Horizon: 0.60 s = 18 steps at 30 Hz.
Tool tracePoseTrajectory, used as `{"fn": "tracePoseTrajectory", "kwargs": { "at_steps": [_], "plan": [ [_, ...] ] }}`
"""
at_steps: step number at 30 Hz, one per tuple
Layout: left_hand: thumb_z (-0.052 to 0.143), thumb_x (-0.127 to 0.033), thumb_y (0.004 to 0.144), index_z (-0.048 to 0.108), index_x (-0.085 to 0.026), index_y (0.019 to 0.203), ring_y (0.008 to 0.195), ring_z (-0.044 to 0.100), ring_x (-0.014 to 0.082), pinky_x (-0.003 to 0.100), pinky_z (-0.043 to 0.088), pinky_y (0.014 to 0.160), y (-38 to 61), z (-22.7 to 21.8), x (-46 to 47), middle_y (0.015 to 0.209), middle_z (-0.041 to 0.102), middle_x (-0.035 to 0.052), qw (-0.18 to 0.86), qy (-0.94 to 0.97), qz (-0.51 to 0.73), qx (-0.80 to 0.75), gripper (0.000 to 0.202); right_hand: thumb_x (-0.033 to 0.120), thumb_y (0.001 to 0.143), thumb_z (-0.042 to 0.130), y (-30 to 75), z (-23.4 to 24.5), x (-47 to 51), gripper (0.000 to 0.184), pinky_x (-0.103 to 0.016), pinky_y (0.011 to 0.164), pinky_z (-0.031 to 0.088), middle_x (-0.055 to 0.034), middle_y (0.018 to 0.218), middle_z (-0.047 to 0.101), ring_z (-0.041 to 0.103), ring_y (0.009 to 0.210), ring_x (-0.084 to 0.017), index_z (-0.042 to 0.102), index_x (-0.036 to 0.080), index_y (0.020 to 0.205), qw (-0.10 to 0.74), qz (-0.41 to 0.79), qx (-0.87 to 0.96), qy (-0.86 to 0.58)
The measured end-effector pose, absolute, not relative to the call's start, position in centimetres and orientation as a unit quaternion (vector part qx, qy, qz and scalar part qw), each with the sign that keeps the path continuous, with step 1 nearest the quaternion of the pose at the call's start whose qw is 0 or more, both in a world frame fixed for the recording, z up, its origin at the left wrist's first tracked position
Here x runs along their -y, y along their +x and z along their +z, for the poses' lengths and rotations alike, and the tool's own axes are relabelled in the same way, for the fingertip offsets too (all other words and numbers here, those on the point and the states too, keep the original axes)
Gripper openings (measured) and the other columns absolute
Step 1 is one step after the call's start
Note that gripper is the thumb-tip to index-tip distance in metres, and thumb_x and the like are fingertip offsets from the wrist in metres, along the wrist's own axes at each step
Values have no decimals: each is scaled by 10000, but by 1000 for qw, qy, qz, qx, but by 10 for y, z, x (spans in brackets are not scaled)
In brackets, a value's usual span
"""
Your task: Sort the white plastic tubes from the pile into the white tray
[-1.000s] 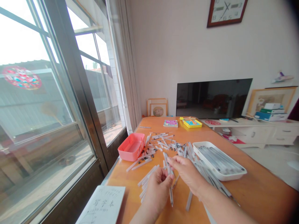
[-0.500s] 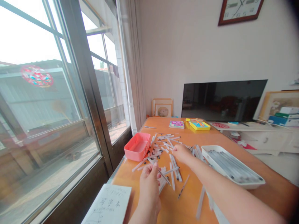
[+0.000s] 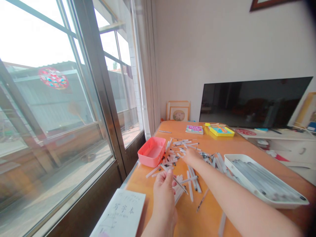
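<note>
My left hand (image 3: 165,188) is closed in a pinch on a thin pen refill (image 3: 181,186), held tilted above the front of the table. Farther out, my right hand (image 3: 193,157) reaches down into the scattered pen parts with its fingers drawn together. Its fingertips are partly hidden, so I cannot make out what they hold. Clear pen barrels (image 3: 189,179) and small black caps lie loose around both hands. Another refill (image 3: 202,200) rests on the wood below my right forearm.
A pink plastic box (image 3: 151,160) stands left of the pile. On the right, a white tray (image 3: 261,194) holds many barrels. A notebook (image 3: 123,210) lies at the front left; a booklet (image 3: 194,129) and a yellow box (image 3: 222,131) sit at the far end.
The view has swung a little to the left. My right hand has shifted slightly left over the pen parts. My left hand still pinches the refill.
</note>
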State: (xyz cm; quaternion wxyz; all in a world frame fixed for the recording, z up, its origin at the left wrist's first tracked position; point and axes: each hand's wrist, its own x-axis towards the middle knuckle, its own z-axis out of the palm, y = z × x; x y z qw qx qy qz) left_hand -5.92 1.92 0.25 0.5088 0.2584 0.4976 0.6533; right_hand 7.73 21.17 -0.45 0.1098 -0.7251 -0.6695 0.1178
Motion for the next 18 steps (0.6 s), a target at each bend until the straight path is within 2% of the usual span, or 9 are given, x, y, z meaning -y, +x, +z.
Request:
{"fn": "tracePoseTrajectory", "kwargs": {
  "at_steps": [2,4,6,9,12,18],
  "plan": [
    [777,-573,766,606,-168,855,578,432,84,212,302,535,-59,2,-20,713,591,-10,507,256,656,-496,448,325,903,715,84,-1,-205,213,-365,837,536,-109,1082,715,677,994,-242,709,158,1034,134,132,671,-718],
    [783,-575,756,612,-164,862,578,450,83,207,305,527,-58,2,-20,742,622,4,507,253,660,-493,459,259,824,725,93,4,-193,107,-314,754,472,-104,941,732,672,928,-245,704,175,886,175,144,675,-702],
    [786,-577,753,614,-159,866,581,477,82,201,307,517,-57,2,-21,771,651,21,507,248,665,-488,466,228,794,681,103,8,-174,111,-282,700,426,-75,901,733,660,881,-225,681,194,900,224,156,680,-680],
    [811,-586,725,621,-156,883,595,539,93,200,332,514,-55,5,-21,809,682,48,514,236,672,-478,497,228,807,624,120,13,-134,177,-248,681,436,-40,911,737,663,829,-182,653,192,979,279,201,687,-640],
    [839,-584,698,616,-166,895,625,595,108,205,373,528,-54,9,-20,856,710,65,528,218,679,-462,513,262,848,569,137,15,-88,131,-242,723,467,-24,889,735,669,836,-170,660,193,911,307,244,696,-601],
    [821,-495,777,573,-184,918,671,631,100,190,430,571,-53,9,-19,942,742,76,559,203,681,-427,421,287,832,585,143,13,-13,114,-275,689,451,11,771,666,605,744,-172,663,207,854,360,346,680,-537]
  ]
}}
